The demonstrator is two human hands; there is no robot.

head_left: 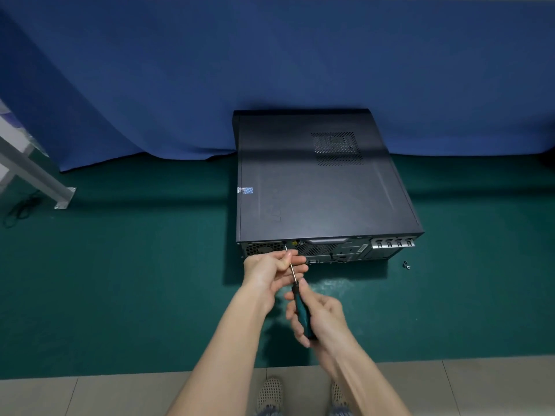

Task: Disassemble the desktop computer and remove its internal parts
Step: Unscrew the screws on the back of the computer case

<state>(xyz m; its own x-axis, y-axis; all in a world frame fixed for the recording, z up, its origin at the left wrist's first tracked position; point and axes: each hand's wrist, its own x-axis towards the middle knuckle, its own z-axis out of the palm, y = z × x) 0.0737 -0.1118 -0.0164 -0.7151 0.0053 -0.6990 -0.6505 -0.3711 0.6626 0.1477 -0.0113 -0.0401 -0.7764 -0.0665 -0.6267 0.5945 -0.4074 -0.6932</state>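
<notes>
Desktop computer [324, 187], flat on the green mat [135, 280], lid still on, long axis running straight away from the body toward the blue cloth [270, 55], rear panel [324, 251] turned to the hands.

Far left, well apart from the work: metal frame leg [39, 183] and a black cable [19, 210] on the mat.

Further right, left hand [270, 267] just in front of the left part of the rear panel, fingertips pinched on the bare shaft of the screwdriver [295, 283], steadying it. Tip set at a case screw [285, 242] on the panel's top edge, left of the lid's pull handle; whether seated in the screw head, too small to tell. Shaft slanting back and slightly right toward the body, nearly in line with the case's long axis.

Right again and nearer the body, right hand [321, 319] wrapped round the dark handle. Both hands thus clamped on the one tool, left nearer the computer, right behind it.

Probably the lid-screw stage, early in the job, with nothing internal exposed. For the next turn: push along the shaft, into the case, handle kept in line with the screw; any sideways lean likely to slip the tip off the head.

Rightmost, a loose screw [406, 265] lying on the mat just off the rear right corner, apart from the case, seemingly one already out.
</notes>
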